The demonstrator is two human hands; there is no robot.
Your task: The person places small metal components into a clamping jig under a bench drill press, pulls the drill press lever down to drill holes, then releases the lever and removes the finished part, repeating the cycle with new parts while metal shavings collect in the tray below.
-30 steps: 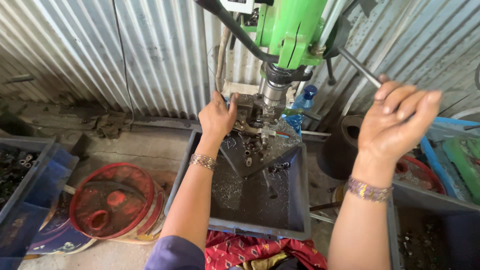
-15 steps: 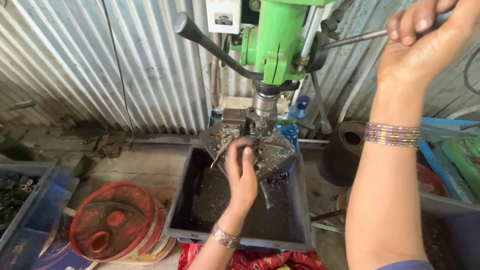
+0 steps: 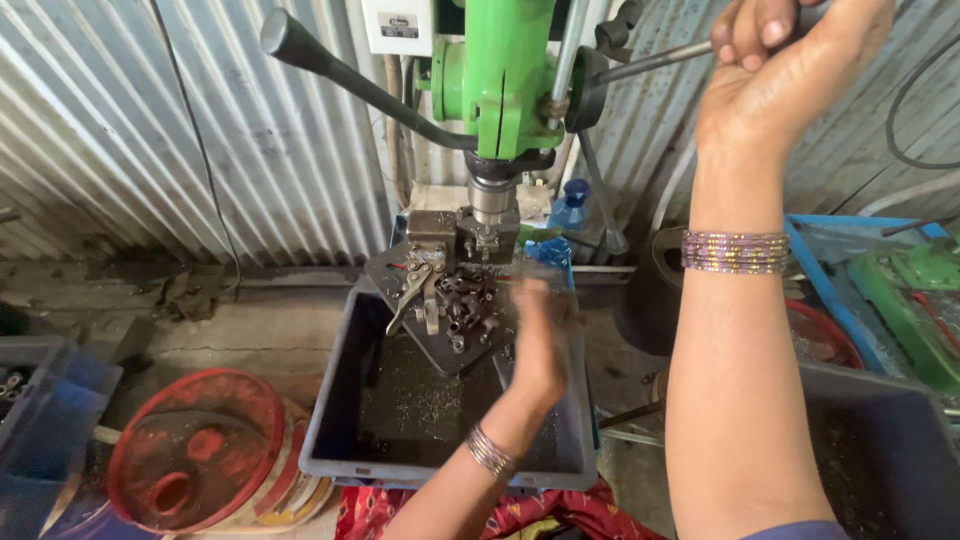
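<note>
Blue crate, far left (image 3: 40,400): plastic bin on the floor, small dark metal pieces in its upper corner.
Red round lid (image 3: 195,450): dusty, lying on stacked discs just beside the grey tray.
Grey tray (image 3: 335,400): rectangular plastic bin under the machine, its floor dusted with metal shavings.
Feed lever, left (image 3: 350,80): black, knobbed, slanting up and away from the head; no hand on it.
Drill press (image 3: 500,70): green head, spindle pointing down above the jig; the spindle's tip is hidden behind the jig, so contact cannot be told.
Jig plate (image 3: 440,300): dark plate across the tray's far end, carrying a toggle clamp (image 3: 415,285) and a scatter of small dark fittings (image 3: 470,300) (short tubular pieces, loose).
Left hand (image 3: 540,340): over the tray's right half, just beside the fittings; motion-blurred, so whether it pinches a piece or is bare cannot be told.
Blue bottle (image 3: 572,205): behind the jig, against the corrugated metal wall.
Right hand (image 3: 790,60): raised, fingers curled tight round the steel feed handle (image 3: 650,62) of the press.
Progress: shavings in the tray suggest pieces already drilled; many fittings on the plate appear left to do.
Far right: blue and green trays (image 3: 900,280), contents unclear.
</note>
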